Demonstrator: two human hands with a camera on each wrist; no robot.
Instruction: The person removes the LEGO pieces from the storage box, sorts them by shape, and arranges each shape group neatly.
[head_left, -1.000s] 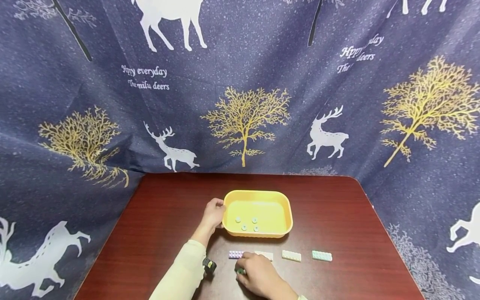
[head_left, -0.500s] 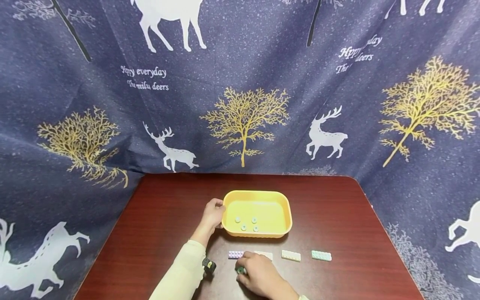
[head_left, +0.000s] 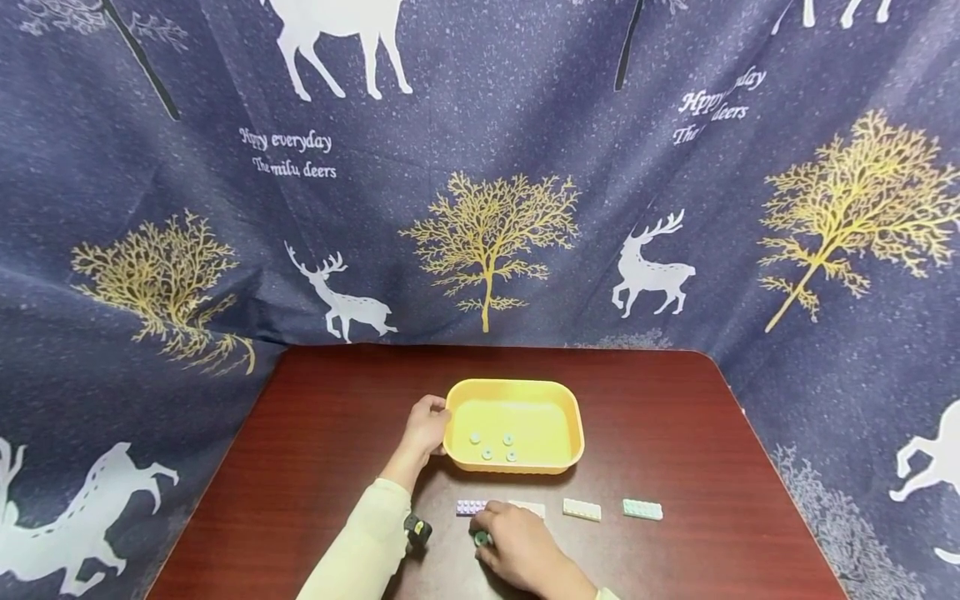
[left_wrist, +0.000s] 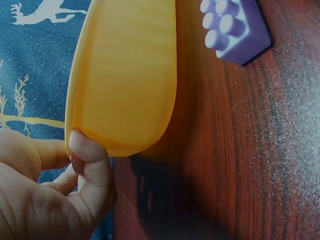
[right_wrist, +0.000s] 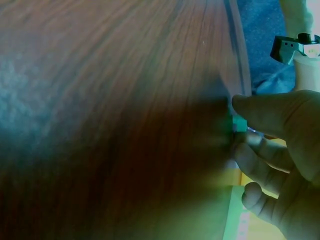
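One pale sleeve [head_left: 360,542] rises from the bottom of the head view, left of centre, with a black device [head_left: 417,531] at its wrist. It leads up to the left hand [head_left: 424,429], whose thumb and fingers pinch the left end of the yellow tray [head_left: 547,429]. In the left wrist view this grip is at the lower left, one digit on the yellow wall and others beyond the rim.

The tray sits right of the hand, just below the middle of the head view, flat on the dark red table [head_left: 675,417]. Four small pale discs lie in its lower left part, apart from one another.

Below the tray, a row of studded bricks begins with the purple brick [head_left: 470,507]; in the left wrist view its end shows at the upper right. Next comes the right hand [head_left: 521,546], at the bottom centre — it pinches a small green piece [head_left: 482,539] at its left side. In the right wrist view, at the right edge, only a bit of green shows between thumb and fingers.

Just above this hand is the white brick [head_left: 536,508], partly hidden by it. Further right lie the cream brick [head_left: 582,510] and then the mint brick [head_left: 642,509], well apart from both hands. Behind the table, a blue cloth [head_left: 487,125] with deer and trees fills the upper frame from left to right.
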